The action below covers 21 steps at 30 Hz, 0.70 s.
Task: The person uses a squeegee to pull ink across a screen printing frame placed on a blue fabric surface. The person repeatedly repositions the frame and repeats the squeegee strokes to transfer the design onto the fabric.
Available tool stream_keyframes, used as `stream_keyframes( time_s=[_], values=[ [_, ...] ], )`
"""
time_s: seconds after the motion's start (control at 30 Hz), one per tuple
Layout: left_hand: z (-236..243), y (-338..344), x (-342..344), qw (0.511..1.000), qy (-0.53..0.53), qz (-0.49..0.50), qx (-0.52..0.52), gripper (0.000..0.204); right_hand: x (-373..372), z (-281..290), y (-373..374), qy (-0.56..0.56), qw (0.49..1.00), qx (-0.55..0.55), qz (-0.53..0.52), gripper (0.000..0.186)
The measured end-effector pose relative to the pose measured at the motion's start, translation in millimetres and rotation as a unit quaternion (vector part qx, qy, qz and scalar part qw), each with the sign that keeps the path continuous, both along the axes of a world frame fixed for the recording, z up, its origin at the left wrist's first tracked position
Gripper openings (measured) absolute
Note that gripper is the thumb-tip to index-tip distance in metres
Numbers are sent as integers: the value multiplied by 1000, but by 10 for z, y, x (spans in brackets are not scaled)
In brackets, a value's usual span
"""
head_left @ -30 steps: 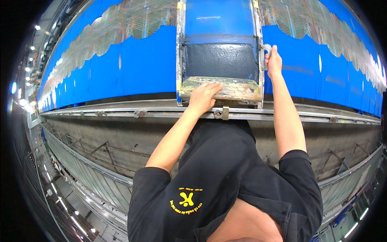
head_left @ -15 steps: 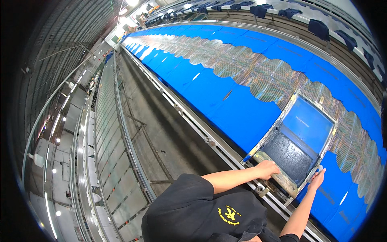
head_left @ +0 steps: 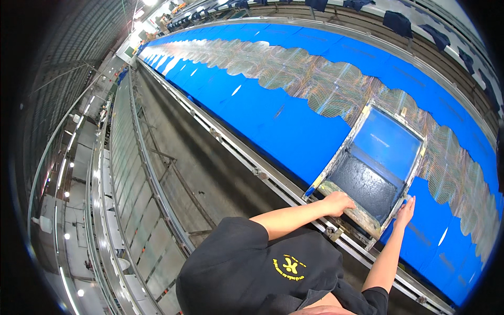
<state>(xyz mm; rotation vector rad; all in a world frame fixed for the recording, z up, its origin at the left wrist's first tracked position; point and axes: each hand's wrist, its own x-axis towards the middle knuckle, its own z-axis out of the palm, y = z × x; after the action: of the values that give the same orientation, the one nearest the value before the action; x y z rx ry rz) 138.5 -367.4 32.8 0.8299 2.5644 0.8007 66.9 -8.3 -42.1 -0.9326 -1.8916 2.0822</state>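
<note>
A screen printing frame (head_left: 423, 152) lies across the long table, over blue fabric pieces. Its upper half shows blue through the mesh (head_left: 386, 134), and glossy dark ink (head_left: 362, 181) covers the lower half. At the frame's near end rests a worn, stained squeegee (head_left: 365, 218); my left hand (head_left: 337, 203) is closed over its bar. My right hand (head_left: 405, 212) grips the frame's right side rail near the lower corner, its fingers partly hidden. Blue fabric (head_left: 294, 126) spreads flat on both sides of the frame.
A patterned, multicoloured strip of tabletop (head_left: 331, 92) runs between two rows of blue pieces. Metal rails (head_left: 257, 172) edge the table nearest me. To the left lie an aisle floor (head_left: 199, 163) and another long table (head_left: 136, 210). Dark cloth pieces (head_left: 397, 23) hang beyond.
The whole view has shifted slightly, so frame and table appear further left and higher. Both hands keep their holds, and the squeegee stays at the frame's near end.
</note>
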Motion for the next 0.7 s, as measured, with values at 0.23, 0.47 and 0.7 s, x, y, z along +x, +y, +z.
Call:
stream_keyframes(
  time_s=[0.23, 0.47, 0.7],
  values=[
    [-19, -43, 39, 1000, 1, 18, 25, 50, 24, 28, -37, -12, 999, -4, 29, 49],
    [63, -38, -20, 999, -13, 24, 25, 49, -10, 8, -40, -1, 1000, -9, 23, 45],
    [146, -16, -24, 999, -25, 44, -5, 44, -3, 65, -66, -5, 1000, -3, 26, 46]
  ],
)
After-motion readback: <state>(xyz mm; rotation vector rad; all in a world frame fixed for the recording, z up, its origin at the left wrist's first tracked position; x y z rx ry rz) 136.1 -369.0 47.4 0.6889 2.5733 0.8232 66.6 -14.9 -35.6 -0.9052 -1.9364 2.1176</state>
